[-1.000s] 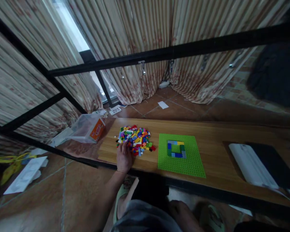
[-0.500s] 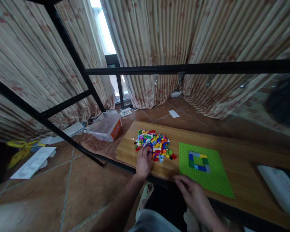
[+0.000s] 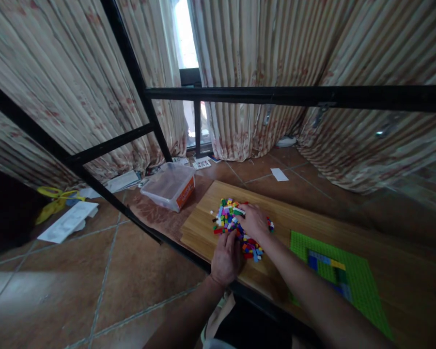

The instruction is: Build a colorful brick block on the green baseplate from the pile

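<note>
Colourful toy bricks [image 3: 225,220] lie in a loose pile on the wooden board. My right hand [image 3: 254,223] reaches over the pile's right part, thumb and forefinger apart beside a white and green brick [image 3: 239,212]. At the near edge of the pile, my left hand [image 3: 225,257] has its fingers bent and drawn together; what is under its fingertips is hidden. A green baseplate [image 3: 366,286] lies to the right, carrying a square ring of blue, grey, yellow and green bricks [image 3: 325,259]. My right forearm covers part of both.
Beyond the board's left end stands a clear plastic box [image 3: 167,186] with an orange label. A black metal frame [image 3: 240,94] runs across and down the left. A white card [image 3: 279,174] lies on the tiled floor, and striped curtains [image 3: 232,131] hang behind.
My right hand has moved from beside the baseplate left and forward to the brick pile. My left hand stays by the pile, fingers more bent. The view has turned slightly left.
</note>
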A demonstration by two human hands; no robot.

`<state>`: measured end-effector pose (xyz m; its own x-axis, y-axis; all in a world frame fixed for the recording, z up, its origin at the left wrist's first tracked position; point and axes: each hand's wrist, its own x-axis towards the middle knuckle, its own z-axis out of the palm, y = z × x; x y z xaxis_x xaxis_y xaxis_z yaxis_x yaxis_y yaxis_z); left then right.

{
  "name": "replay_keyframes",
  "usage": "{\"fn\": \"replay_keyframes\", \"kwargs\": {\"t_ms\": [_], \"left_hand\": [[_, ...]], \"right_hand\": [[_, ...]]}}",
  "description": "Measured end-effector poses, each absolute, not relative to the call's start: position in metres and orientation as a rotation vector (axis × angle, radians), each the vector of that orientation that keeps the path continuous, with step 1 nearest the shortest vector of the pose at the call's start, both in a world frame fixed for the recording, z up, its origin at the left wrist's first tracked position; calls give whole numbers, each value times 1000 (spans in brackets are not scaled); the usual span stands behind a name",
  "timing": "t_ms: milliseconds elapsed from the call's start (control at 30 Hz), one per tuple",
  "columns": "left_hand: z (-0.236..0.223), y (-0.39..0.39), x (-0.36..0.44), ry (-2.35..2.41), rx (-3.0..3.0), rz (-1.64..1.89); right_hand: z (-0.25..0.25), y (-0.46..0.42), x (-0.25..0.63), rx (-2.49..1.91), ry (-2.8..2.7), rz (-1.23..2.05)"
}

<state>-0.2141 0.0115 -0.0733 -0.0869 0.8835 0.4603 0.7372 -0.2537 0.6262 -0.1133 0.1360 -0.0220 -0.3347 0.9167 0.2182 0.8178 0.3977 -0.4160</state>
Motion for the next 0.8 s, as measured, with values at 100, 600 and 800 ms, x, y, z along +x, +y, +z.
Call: {"fn": "replay_keyframes", "kwargs": {"t_ms": [100,600,800], "left_hand": [[-74,11,-214,1778,1986,1246],[-20,-5,-181,1239,1278,1364],[-8,-14,-153,904,764,1206]], "right_hand": [[-27,132,-110,-1471,-2184,338],[-14,-5,-51,-1303,-1598,365],[-5,-26,-37,-1297,-1677,403]]}}
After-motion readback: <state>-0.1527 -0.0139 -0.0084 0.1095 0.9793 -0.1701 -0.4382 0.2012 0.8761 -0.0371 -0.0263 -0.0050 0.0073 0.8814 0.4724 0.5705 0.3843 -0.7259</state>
